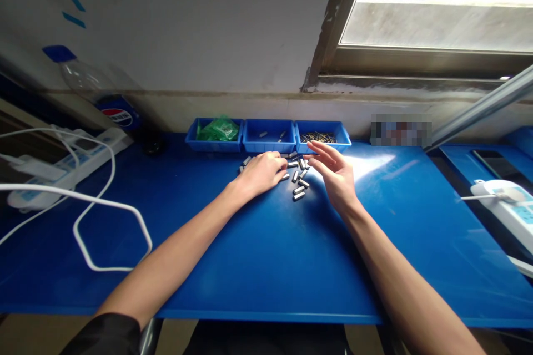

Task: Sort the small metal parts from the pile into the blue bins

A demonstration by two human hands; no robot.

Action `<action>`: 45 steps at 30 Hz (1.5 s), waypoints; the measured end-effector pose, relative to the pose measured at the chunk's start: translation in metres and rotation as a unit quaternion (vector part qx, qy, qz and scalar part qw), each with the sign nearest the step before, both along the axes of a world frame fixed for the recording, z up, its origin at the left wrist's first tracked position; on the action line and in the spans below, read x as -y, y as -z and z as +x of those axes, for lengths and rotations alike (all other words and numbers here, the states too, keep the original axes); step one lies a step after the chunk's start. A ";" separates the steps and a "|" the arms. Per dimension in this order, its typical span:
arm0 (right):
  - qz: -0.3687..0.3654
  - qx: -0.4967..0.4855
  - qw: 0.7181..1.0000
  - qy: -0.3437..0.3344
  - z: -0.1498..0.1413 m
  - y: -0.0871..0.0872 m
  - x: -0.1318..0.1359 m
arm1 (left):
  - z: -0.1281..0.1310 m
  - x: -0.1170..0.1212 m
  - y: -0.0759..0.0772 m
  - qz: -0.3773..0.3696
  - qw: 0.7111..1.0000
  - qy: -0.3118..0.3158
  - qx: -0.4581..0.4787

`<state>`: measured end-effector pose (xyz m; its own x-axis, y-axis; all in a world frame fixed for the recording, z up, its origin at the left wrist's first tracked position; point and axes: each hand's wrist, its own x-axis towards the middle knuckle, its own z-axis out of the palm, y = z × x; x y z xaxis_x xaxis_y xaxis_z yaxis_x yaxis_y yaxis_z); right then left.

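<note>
Several short silvery metal cylinders (298, 196) lie loose in a pile on the blue table, just in front of the blue bins. Over the left part of this pile is my left hand (263, 172), back up, with its fingers curled down. Whatever its fingertips hold is hidden. My right hand (336, 176) hovers at the pile's right side. Its fingers are stretched forward and apart, the thumb and index tips close to the metal pieces, and nothing shows in its grasp.
Three bins stand along the wall: one with a green plastic bag (219, 130), a middle bin (268, 146) with a few metal pieces, and one with thin brassy pins (318, 137). A cola bottle (119, 113), white cable (145, 227) and power strip (50, 175) are left; another power strip (506, 202) is right.
</note>
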<state>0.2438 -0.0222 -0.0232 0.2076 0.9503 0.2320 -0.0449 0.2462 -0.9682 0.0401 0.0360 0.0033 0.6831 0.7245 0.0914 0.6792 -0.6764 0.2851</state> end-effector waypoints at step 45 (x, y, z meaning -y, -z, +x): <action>-0.059 -0.068 0.996 -0.013 0.002 0.005 -0.003 | 0.010 -0.001 0.009 -0.086 0.933 -0.033 0.347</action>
<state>0.2457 -0.0187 -0.0286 0.2039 0.9748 0.0902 -0.1828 0.1285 -0.9747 0.0500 0.0372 -0.0054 0.4553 0.8079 0.3742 0.3294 -0.5434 0.7722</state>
